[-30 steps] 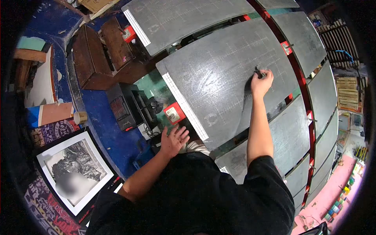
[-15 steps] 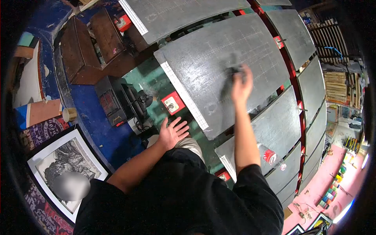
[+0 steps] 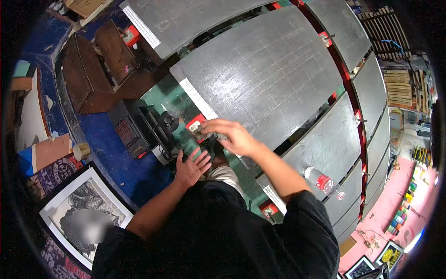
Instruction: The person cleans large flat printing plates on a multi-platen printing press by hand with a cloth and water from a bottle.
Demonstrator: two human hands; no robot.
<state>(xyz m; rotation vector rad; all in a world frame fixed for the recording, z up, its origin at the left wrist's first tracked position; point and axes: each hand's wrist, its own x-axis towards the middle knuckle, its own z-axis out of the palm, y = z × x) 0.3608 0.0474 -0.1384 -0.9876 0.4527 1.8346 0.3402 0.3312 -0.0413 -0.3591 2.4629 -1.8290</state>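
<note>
My right hand point(image 3: 232, 137) is closed round a dark grey, crumpled cloth point(image 3: 206, 135), over the near left edge of a large grey board point(image 3: 265, 74). A white ruled strip point(image 3: 197, 98) runs along that edge, partly covered by the hand. Faint white grid marks and a wet-looking shine show on the board. Just beyond the fingers is a red block with a pale plate point(image 3: 195, 124). My left hand point(image 3: 190, 168) hangs lower left, palm up with fingers spread, holding nothing, beside a black machine point(image 3: 160, 132).
A clear bottle with a red label point(image 3: 320, 180) lies on the nearer grey board point(image 3: 304, 160). More grey boards stand along a red rail point(image 3: 341, 69). A framed picture point(image 3: 88, 186), brown wooden boxes point(image 3: 86, 74) and a cup point(image 3: 81, 151) are at the left.
My right hand has moved with the cloth from the middle of the board to its near left edge. My left hand has shifted slightly down and left, still open. The whole view has shifted a little.
</note>
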